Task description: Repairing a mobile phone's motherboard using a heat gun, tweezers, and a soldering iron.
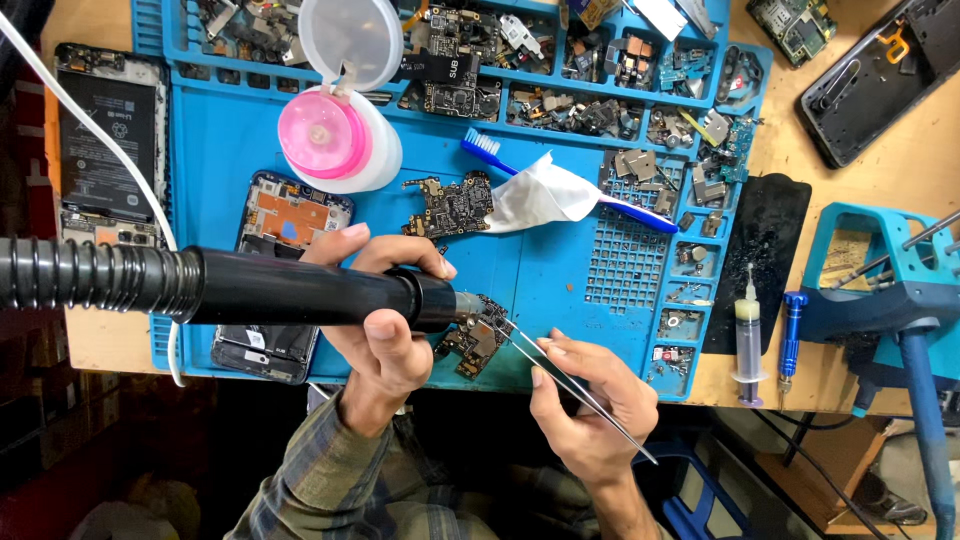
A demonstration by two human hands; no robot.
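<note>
hot-air gun (pixel 300 290) hides circuit board (pixel 478 338) partly | left hand (pixel 385 320) grips gun | right hand (pixel 590 400) pinches tweezers (pixel 570 385) | tray compartments (pixel 560 105): small parts

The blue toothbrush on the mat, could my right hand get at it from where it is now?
Probably yes, once freed. The right hand holds tweezers at the circuit board; the toothbrush lies beyond on the blue mat, partly under a white wipe, with open mat between.
</note>
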